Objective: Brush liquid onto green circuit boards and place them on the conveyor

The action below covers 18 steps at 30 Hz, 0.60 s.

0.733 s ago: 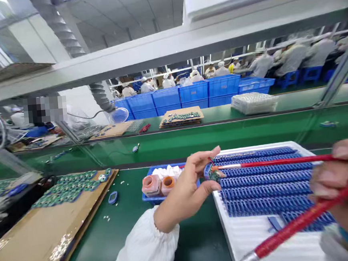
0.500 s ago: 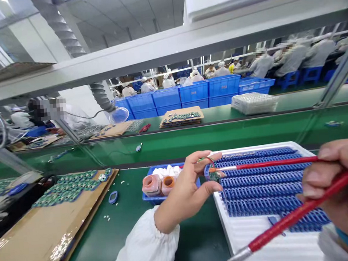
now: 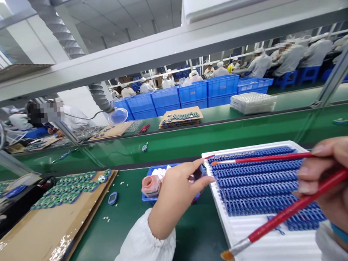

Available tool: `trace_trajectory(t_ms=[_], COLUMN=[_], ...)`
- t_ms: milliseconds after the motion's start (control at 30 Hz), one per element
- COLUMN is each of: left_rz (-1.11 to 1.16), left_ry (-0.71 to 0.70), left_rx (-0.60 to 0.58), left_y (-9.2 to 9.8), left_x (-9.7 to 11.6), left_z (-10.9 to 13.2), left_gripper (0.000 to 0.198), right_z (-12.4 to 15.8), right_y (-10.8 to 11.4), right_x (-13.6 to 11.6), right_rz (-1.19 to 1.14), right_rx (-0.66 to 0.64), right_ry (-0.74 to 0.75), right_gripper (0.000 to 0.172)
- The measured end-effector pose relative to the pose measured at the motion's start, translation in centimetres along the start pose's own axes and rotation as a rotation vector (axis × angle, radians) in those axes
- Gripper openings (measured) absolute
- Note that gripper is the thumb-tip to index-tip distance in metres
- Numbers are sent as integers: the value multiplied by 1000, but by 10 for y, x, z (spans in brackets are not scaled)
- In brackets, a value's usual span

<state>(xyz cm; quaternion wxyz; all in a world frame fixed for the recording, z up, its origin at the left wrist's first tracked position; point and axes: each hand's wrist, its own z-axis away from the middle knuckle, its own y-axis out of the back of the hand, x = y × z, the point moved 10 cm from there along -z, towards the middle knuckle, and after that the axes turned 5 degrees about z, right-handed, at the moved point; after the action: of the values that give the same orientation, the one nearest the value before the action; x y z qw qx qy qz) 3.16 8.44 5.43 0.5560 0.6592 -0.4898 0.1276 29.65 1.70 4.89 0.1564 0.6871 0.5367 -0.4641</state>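
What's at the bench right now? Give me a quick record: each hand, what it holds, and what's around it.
Left hand: open, fingers spread, nothing visible in it, over a blue plastic bin
Right hand: gripping two long red-handled brushes, one tipped with orange bristles
Beside hands: white ribbed plastic tray carrying rows of blue coil-like strips
In bin: pink-stained jar
Further left: brown cardboard sheet with green circuit boards

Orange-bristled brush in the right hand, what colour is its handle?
The handle is red; head view.
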Motion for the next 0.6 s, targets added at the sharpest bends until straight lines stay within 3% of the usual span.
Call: trace_trajectory(t_ms=[133, 267, 400, 600], left_rz=[348, 651, 721, 651], left_ry=[18, 96, 115, 99], left_rx=[-21, -58, -52, 73], left_y=[-2, -14, -18, -10], left_x=[-3, -8, -8, -11], left_z=[-1, -1, -1, -3], left_gripper=[35, 38, 37, 39], right_z=[4, 5, 3, -1], right_y=[-26, -16, -7, -8], right_x=[-22, -16, 1, 4], right_rz=[50, 23, -20, -31], right_rx=[-163, -19, 84, 78], right_ry=[161, 55, -90, -104], right_gripper=[16, 26, 37, 41])
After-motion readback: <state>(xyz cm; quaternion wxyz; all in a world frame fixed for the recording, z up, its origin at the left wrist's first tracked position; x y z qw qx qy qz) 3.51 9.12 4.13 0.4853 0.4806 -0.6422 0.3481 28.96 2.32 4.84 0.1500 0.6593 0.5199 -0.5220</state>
